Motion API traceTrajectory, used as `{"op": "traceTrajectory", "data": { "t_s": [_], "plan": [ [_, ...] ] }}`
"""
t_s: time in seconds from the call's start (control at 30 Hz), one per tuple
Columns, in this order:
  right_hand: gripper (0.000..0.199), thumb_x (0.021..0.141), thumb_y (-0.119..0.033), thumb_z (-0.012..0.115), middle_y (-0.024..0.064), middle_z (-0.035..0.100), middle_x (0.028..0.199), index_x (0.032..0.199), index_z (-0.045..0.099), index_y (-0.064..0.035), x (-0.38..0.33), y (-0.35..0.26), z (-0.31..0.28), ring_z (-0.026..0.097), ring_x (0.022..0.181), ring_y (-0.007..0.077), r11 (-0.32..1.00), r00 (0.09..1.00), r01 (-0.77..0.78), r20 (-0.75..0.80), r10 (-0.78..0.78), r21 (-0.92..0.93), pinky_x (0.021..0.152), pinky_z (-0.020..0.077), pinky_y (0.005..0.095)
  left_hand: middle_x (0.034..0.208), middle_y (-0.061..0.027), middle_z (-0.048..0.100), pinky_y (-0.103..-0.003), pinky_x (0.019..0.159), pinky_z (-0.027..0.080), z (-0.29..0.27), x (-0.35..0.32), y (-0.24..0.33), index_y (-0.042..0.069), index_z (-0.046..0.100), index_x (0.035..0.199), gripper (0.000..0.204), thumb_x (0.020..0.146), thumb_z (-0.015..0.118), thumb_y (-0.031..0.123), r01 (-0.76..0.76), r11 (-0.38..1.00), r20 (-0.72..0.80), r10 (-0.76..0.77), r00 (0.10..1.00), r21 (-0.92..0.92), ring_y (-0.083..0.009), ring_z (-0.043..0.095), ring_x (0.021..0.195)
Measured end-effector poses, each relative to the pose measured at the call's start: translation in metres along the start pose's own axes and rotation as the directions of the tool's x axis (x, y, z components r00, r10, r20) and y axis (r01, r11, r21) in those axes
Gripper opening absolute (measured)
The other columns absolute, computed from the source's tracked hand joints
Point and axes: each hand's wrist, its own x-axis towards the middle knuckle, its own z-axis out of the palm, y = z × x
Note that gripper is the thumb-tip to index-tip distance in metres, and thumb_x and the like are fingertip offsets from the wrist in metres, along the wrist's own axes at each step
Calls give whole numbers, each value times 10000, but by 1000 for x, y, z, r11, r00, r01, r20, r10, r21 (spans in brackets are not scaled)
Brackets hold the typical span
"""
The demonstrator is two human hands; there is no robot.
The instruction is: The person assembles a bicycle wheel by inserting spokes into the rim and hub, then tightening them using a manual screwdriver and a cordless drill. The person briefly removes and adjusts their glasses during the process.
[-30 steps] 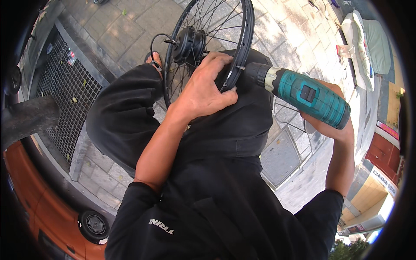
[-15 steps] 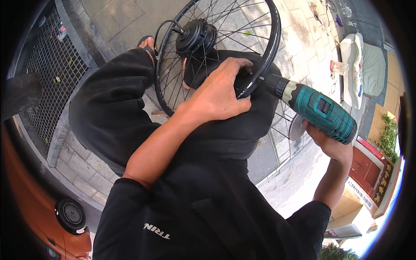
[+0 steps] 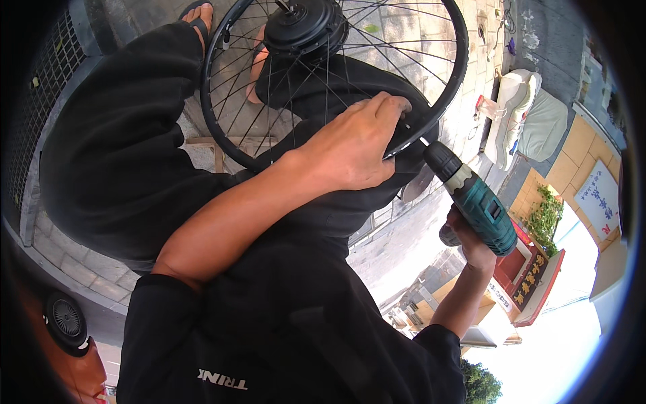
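A black spoked wheel point(image 3: 459, 71) with a black hub motor point(image 3: 306, 28) leans against my legs. My left hand point(image 3: 353, 145) grips the near right part of its rim, fingers bent over the inner side among the spokes and thumb low by the rim. The fingertips are partly hidden. In my right hand point(image 3: 471, 239) is a teal and black cordless drill point(image 3: 481, 205), held by its handle. Its chuck points up and left at the outer side of the rim, close to my left hand. A short bright bit shows at the rim; whether it touches, I cannot tell.
Metal grating point(image 3: 40, 87) lies at the far left, and an orange car point(image 3: 64, 350) stands at lower left. Pale cushions point(image 3: 515, 111) rest on the paving at right. A small wooden frame point(image 3: 215, 151) sits behind the wheel's near edge.
The view has shifted and turned, and the wheel now shows more face-on. The drill has tilted more steeply, still aimed at the rim. My left hand remains on the rim.
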Motion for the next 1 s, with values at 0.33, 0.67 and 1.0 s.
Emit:
{"op": "traceTrajectory", "data": {
  "t_s": [0.33, 0.67, 1.0],
  "plan": [
    [255, 837, 29, 779, 16, 713, 912, 1086, 751, -20, 4, 12, -8, 660, 798, 139, 999, 999, -32, 26, 31, 33, 726, 531, 314, 1342, -251, 577, -469, 1078, 506, 2, 1, 0, -60, 491, 1400, 701, 775, 771, 88, 72, 997, 32, -72, 997, 11, -443, 591, 1275],
    [219, 828, 15, 760, 25, 699, 872, 1042, 738, -22, 4, 11, -2, 652, 769, 142, 1000, 1000, -17, 17, 17, -14, 709, 529, 316, 1333, -245, 583, -473, 1066, 509, 4, 0, -3, -52, 485, 1398, 694, 783, 769, 100, 48, 999, 25, -48, 999, 15, -450, 597, 1256],
    [217, 834, 29, 774, 19, 700, 883, 1043, 745, -23, 5, 11, -2, 654, 782, 140, 998, 998, -40, 39, 38, 45, 715, 530, 315, 1326, -258, 572, -481, 1067, 505, 5, 0, -4, -77, 475, 1401, 716, 769, 767, 92, 33, 999, 26, -34, 999, 27, -463, 604, 1227]
  ]
}}
